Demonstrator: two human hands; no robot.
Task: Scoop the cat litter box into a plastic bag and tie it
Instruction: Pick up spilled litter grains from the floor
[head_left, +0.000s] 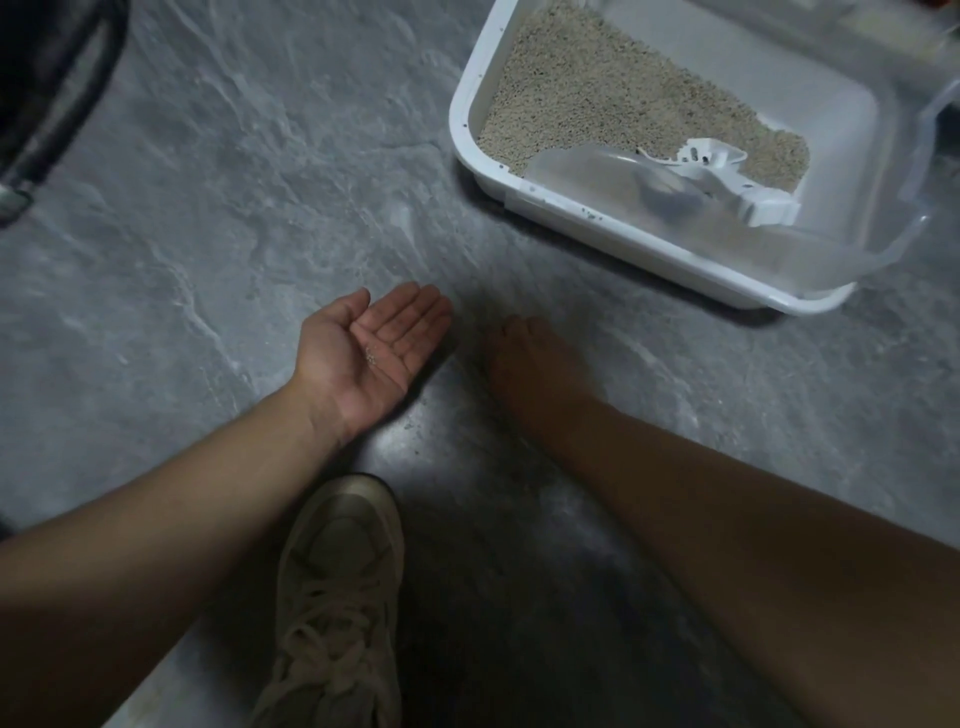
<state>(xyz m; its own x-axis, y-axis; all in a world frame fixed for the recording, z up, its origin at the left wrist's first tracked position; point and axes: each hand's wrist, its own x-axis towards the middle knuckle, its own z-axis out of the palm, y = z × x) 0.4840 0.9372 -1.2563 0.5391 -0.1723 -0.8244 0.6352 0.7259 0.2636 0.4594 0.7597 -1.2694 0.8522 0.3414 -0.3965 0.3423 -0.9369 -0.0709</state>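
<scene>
A white litter box (470, 83) stands on the floor at the upper right, with beige litter (587, 98) heaped toward its far side. A white scoop (727, 182) lies inside near the front wall. My left hand (371, 353) is held palm up and flat just above the floor, with a few litter grains on the palm. My right hand (530, 358) is palm down on the floor beside it, blurred, its fingers curled toward the floor; whether it pinches anything is hidden. No plastic bag is in view.
The floor (234, 182) is grey stone-patterned. A beige laced sneaker (337, 597) is at the bottom centre between my forearms. A dark object (47, 93) sits at the top left corner. A few loose grains lie on the floor (410, 426) near my left wrist.
</scene>
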